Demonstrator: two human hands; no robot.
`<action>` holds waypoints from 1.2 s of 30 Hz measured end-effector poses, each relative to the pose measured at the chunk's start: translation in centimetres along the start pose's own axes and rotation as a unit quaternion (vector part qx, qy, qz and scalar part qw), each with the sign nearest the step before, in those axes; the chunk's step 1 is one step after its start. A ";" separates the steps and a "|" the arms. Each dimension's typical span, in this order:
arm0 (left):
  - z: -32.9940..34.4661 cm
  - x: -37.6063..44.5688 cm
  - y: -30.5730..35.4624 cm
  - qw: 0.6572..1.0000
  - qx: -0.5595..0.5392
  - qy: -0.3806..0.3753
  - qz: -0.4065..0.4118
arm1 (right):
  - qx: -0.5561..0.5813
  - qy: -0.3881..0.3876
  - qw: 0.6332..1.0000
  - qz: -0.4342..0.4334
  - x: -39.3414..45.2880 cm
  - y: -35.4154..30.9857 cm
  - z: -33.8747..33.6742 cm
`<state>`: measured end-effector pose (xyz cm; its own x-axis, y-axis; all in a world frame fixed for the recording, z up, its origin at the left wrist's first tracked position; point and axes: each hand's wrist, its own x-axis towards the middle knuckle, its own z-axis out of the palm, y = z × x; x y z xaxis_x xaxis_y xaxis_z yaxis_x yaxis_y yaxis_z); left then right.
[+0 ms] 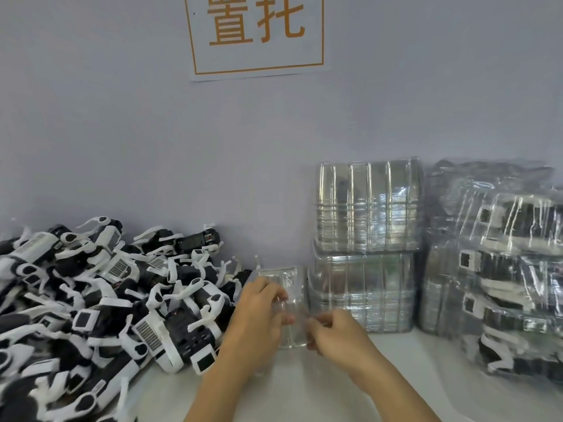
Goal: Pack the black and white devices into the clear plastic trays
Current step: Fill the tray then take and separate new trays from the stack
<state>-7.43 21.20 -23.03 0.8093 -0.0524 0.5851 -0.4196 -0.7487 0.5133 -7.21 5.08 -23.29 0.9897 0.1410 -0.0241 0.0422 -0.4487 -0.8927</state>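
Clear tray [289,303], outline faint, pinched between left hand [259,315] and right hand [338,333].

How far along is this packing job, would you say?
Done: a stack of packed trays with devices inside stands at the right. In hand: the left hand and right hand both hold one empty clear tray, with no device in it yet. Left: a big pile of loose devices on the left, and stacks of empty trays by the wall. Much seems to remain.
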 end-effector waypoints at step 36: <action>-0.9 0.7 3.2 0.938 -0.224 0.229 -0.132 | 0.336 -0.067 0.934 -0.100 -1.3 -3.2 -1.8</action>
<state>-8.63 19.33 -20.43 0.6917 0.4615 0.5555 -0.4425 -0.3370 0.8310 -8.44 4.76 -19.66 0.9434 0.2916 0.1582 0.0854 0.2474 -0.9651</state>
